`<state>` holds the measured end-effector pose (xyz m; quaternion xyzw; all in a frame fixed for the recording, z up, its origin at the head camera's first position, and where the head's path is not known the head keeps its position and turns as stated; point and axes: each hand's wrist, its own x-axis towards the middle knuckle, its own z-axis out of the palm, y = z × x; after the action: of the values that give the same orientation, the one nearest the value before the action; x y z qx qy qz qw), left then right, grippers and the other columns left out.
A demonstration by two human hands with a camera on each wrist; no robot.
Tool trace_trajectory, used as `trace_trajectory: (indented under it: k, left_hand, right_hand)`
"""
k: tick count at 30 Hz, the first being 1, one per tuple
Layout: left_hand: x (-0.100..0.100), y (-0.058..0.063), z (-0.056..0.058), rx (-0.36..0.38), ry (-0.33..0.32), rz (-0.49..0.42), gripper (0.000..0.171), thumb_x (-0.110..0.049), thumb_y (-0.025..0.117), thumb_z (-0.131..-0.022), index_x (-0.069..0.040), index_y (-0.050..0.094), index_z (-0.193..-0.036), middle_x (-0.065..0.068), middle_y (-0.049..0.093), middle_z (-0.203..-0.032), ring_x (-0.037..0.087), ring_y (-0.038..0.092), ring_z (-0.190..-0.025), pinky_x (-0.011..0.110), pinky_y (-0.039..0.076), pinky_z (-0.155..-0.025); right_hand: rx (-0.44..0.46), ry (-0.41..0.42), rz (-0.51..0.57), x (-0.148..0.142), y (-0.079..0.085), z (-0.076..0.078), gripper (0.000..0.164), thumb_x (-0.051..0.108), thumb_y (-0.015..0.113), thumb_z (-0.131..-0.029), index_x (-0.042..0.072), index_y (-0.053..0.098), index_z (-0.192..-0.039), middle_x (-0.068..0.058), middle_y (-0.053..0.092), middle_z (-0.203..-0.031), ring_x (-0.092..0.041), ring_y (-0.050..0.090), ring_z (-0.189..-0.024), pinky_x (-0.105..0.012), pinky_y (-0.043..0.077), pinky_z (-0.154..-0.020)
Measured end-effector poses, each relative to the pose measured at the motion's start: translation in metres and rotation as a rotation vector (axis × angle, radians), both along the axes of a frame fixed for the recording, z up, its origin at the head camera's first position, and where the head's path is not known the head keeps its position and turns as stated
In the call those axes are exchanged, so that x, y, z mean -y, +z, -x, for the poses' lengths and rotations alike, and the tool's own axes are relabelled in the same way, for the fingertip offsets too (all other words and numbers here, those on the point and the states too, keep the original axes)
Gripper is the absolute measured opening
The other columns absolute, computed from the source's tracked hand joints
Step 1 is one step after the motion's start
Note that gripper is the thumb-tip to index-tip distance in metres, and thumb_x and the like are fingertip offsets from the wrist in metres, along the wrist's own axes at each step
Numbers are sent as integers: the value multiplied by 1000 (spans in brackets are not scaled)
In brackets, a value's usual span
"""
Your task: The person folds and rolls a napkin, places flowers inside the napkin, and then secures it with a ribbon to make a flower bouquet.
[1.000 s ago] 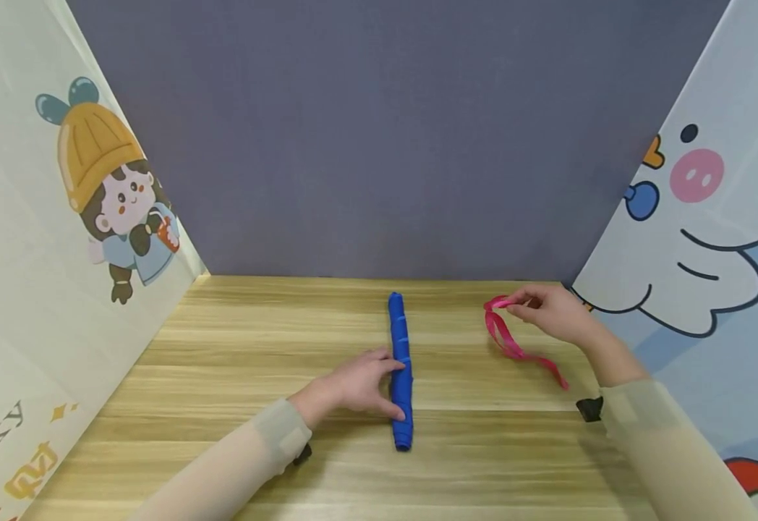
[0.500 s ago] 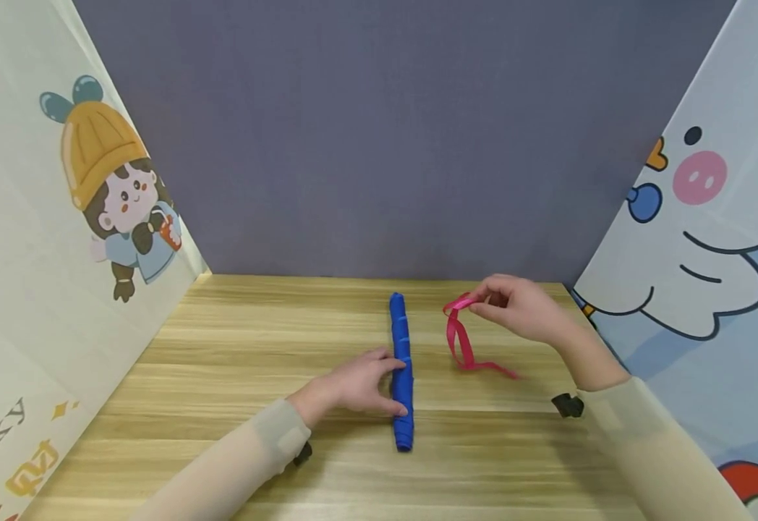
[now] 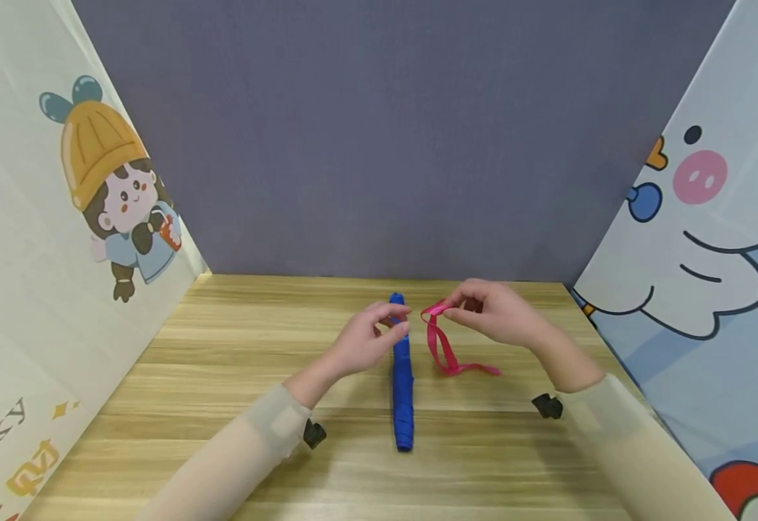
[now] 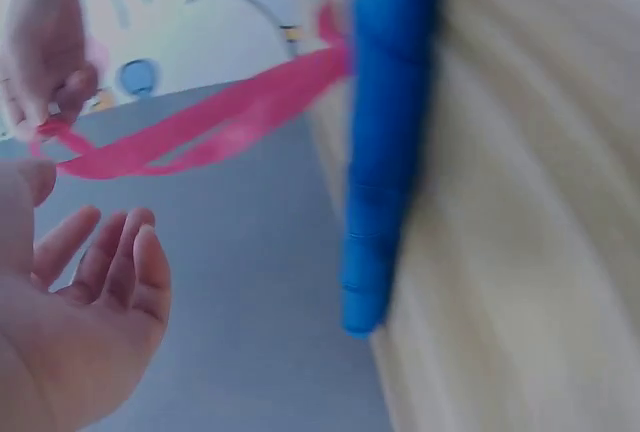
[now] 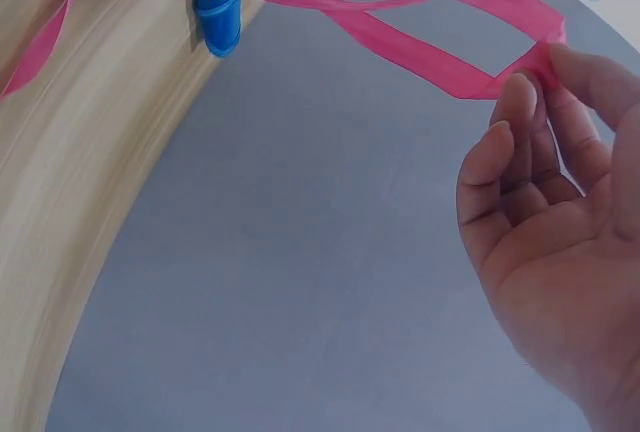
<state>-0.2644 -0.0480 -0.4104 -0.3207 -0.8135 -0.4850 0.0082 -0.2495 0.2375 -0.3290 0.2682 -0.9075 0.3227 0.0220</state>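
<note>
A long, thin blue roll (image 3: 403, 394), wrapped like tightly rolled fabric, lies on the wooden table, pointing away from me. My left hand (image 3: 361, 344) is raised over its far half, fingers loosely bent and thumb apart, holding nothing. In the left wrist view this hand (image 4: 85, 322) has its palm showing and a gap between thumb and fingers. To the right, my right hand (image 3: 499, 315) pinches a pink ribbon (image 3: 445, 351) between thumb and fingertips. The ribbon hangs in a loop, its loose tail reaching toward the table. In the right wrist view the pinched ribbon (image 5: 420, 57) crosses in front of the roll.
The wooden tabletop (image 3: 236, 362) ends at a grey back panel (image 3: 379, 145). Printed white side panels stand at the left (image 3: 14, 253) and the right (image 3: 730, 289). Each sleeve cuff has a small black piece (image 3: 547, 405) beneath it.
My left hand has let go of the blue roll and risen toward its far end. The right hand has carried the pink ribbon leftward, close to the left hand. The roll stays put.
</note>
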Motion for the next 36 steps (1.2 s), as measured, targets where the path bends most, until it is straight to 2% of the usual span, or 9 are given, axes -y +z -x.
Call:
trace_trajectory:
  k: [5, 8, 12, 15, 18, 22, 26, 30, 36]
  left_hand:
    - [-6, 15, 6, 49, -58, -47, 38, -31, 59, -115, -18, 68, -149, 8, 70, -131, 22, 66, -111, 34, 56, -87]
    - [-9, 17, 9, 44, -80, -51, 35, -29, 56, -116, -13, 74, -141, 11, 69, -122, 21, 63, -106, 33, 53, -85]
    - [-10, 17, 10, 56, -73, -67, 28, -25, 59, -115, -8, 79, -126, 10, 66, -112, 17, 60, -100, 31, 50, -84]
    - [-9, 17, 9, 92, -68, -78, 23, -24, 63, -113, -8, 78, -118, 8, 68, -110, 17, 62, -100, 29, 50, -84]
    - [-8, 17, 9, 137, -84, -94, 19, -24, 65, -112, -8, 77, -113, 12, 72, -107, 22, 64, -96, 29, 50, -81]
    - [-4, 18, 9, 196, -109, -109, 17, -22, 67, -111, -7, 75, -112, 19, 74, -103, 24, 65, -88, 29, 52, -76]
    - [0, 20, 9, 222, -117, -105, 15, -21, 68, -111, -7, 73, -111, 17, 71, -92, 23, 65, -80, 26, 49, -66]
    - [5, 22, 10, 227, -98, -93, 13, -21, 70, -110, -8, 73, -111, 7, 65, -84, 18, 57, -71, 24, 44, -61]
    - [7, 22, 13, 205, -67, -90, 13, -21, 72, -109, -8, 74, -110, -1, 65, -86, 13, 52, -73, 24, 42, -64]
  right_hand:
    - [-6, 31, -13, 8, -2, 1, 8, 23, 77, -105, 17, 81, -108, 0, 67, -93, -17, 55, -72, -26, 46, -61]
    - [-15, 41, -16, 10, -2, 2, 6, 22, 76, -106, 18, 81, -108, 1, 67, -93, -16, 55, -71, -27, 46, -61]
    - [-30, 49, -15, 12, -2, 3, 7, 21, 76, -106, 17, 81, -109, 1, 68, -94, -16, 56, -72, -27, 47, -62]
    - [-28, 46, -25, 12, -2, 3, 7, 20, 76, -106, 16, 81, -109, 1, 67, -94, -16, 56, -72, -28, 47, -61]
    - [-28, 40, -40, 11, -3, 3, 6, 21, 75, -106, 17, 80, -107, 2, 66, -93, -15, 55, -71, -28, 48, -61]
    - [-46, 36, -45, 10, -6, 3, 5, 23, 77, -106, 19, 79, -103, 0, 66, -100, -15, 56, -77, -30, 51, -68]
    - [-46, 24, -32, 10, -9, 4, 8, 24, 79, -104, 23, 77, -96, -2, 67, -117, -16, 62, -93, -34, 55, -81]
    - [-2, 21, 5, 10, -13, 6, 9, 24, 79, -103, 23, 76, -94, -1, 73, -119, -18, 65, -102, -37, 55, -84]
    - [157, 33, 114, 9, -21, 8, 11, 24, 76, -104, 14, 77, -101, -2, 77, -99, -21, 70, -92, -32, 57, -77]
